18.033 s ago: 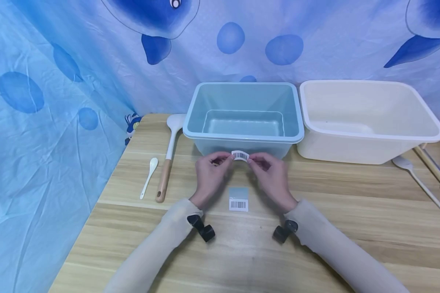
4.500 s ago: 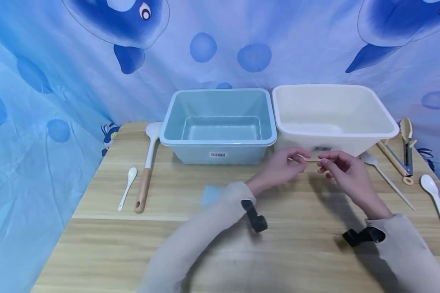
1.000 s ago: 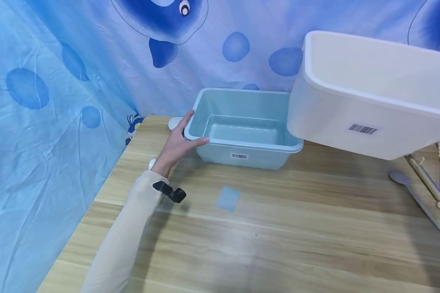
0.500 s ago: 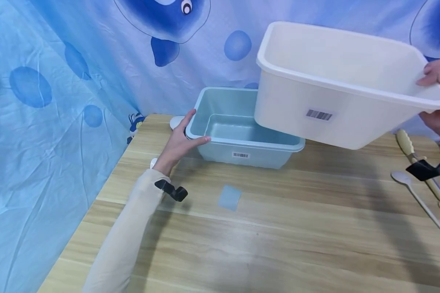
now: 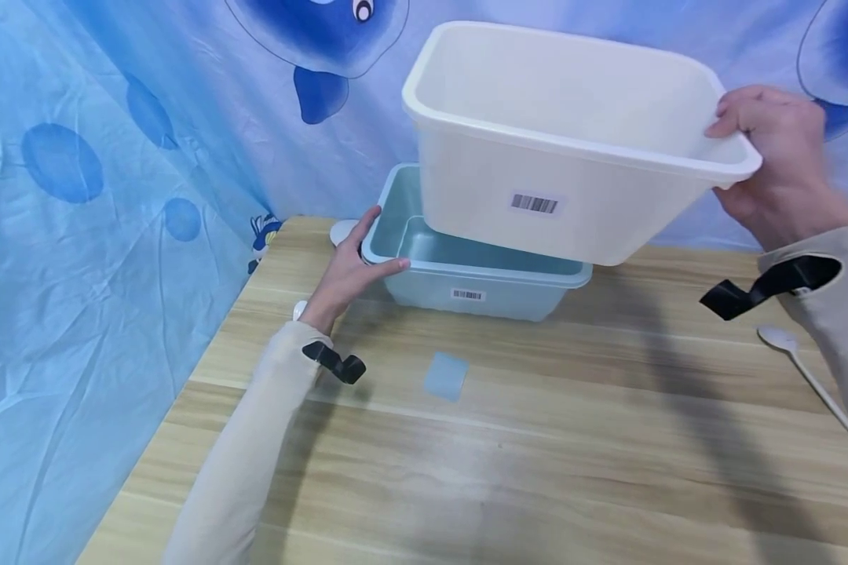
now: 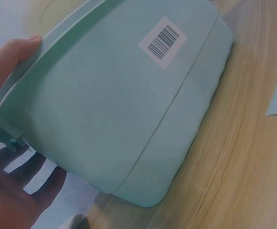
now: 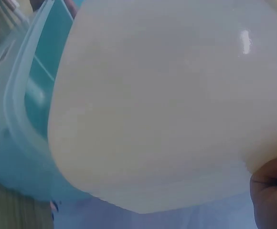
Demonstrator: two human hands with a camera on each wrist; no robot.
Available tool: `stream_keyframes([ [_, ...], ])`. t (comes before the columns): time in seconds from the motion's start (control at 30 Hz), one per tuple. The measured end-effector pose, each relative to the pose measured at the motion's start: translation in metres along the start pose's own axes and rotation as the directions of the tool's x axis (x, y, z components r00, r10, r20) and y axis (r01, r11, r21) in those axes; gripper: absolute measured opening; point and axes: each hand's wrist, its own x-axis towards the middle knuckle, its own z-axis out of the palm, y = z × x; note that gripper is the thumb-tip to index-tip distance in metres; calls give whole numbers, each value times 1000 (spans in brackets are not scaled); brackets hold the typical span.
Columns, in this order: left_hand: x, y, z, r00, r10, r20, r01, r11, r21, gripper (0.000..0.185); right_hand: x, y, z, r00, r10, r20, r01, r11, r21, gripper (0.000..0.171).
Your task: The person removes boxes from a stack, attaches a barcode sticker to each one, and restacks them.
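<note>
A pale blue plastic bin [image 5: 413, 289] stands at the back of the table, with a barcode sticker [image 5: 468, 295] on its front. My left hand [image 5: 345, 276] holds its left end, thumb on the rim and fingers beneath the rim in the left wrist view. Above it, my right hand [image 5: 777, 149] grips the right end of a white plastic bin [image 5: 466, 169] by the rim. That bin is tilted, its right end higher, and hides much of the blue bin's inside. A barcode sticker [image 5: 535, 203] is on its front too. Its underside [image 7: 167, 105] fills the right wrist view.
A light blue square of paper or film [image 5: 446, 377] lies on the table [image 5: 509, 486]. A white spoon [image 5: 777, 339] is at right, partly behind the right sleeve. Two more white utensils are mostly hidden by my left hand and arm. A patterned curtain [image 5: 459, 86] hangs behind.
The barcode stickers, earlier in my fingers and on the table, are now on the bins. The white bin has been lifted off the table and carried left over the blue bin.
</note>
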Motion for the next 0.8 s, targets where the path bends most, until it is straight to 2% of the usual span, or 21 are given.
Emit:
stream_keyframes([
  [0.17,0,0,2,1000,12,5,-12,1000,4,95,2,11,17,1000,11,27,-13,998,66,21],
  [0.43,1,-1,4,1000,14,14,-14,1000,-5,96,-2,28,30,1000,4,15,-4,999,-45,20],
  [0.8,2,-1,4,1000,15,2,-15,999,28,97,-3,47,29,999,46,14,-43,991,-129,14],
])
